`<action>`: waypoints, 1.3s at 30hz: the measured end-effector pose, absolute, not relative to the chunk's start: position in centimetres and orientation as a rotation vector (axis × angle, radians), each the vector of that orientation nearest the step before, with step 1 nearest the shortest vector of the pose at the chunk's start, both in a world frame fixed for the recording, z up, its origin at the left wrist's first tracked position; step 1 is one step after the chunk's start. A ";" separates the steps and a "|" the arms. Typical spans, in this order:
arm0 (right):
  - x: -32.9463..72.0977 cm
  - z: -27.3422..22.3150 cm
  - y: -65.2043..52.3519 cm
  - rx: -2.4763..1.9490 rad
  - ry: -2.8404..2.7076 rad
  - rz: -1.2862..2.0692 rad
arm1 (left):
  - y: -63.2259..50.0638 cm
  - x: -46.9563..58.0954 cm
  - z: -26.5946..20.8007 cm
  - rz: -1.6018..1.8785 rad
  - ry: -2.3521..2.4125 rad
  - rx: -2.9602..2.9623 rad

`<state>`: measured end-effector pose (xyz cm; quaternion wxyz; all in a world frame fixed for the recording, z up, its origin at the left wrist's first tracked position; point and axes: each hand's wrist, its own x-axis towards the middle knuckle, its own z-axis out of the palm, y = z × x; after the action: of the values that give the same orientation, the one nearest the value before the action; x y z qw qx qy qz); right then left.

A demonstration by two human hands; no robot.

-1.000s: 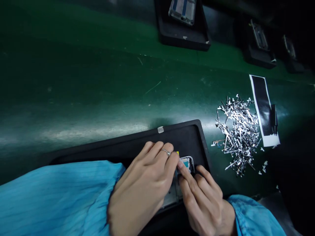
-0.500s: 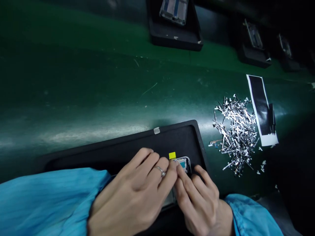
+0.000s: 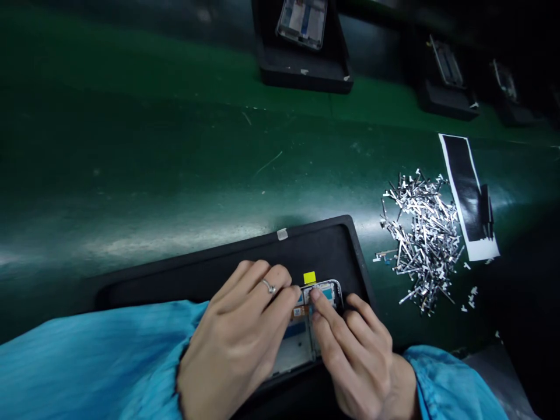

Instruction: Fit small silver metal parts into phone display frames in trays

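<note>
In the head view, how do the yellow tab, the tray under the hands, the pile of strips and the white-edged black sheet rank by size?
1. Tray, though partly covered
2. Pile of strips
3. Black sheet
4. Yellow tab

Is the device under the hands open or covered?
Open: the device shows inner parts, a blue patch and orange strip, uncovered; the left hand hides some.
</note>
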<state>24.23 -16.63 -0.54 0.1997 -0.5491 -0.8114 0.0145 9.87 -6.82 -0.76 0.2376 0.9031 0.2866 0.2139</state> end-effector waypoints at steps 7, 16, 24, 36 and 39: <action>24.3 -0.1 -16.0 -1.533 -2.415 -0.030 | -6.0 10.0 -0.3 0.479 0.831 2.400; 24.0 -0.1 -16.0 -1.565 -2.403 -0.063 | -3.7 9.3 1.4 0.124 0.765 2.518; 24.1 -0.2 -16.1 -1.567 -2.403 0.014 | -3.0 9.8 1.1 -0.108 0.664 2.654; 24.4 -0.7 -16.3 -1.528 -2.341 -0.108 | -1.2 5.5 -0.3 0.252 1.094 2.828; 26.0 -1.1 -17.1 -1.591 -2.224 -0.174 | -1.2 5.5 -0.9 0.203 1.087 2.697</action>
<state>25.98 -17.14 -1.12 0.1994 -0.5690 -0.7954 -0.0621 5.50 -1.23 -0.85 0.1131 0.9193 0.3705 0.0691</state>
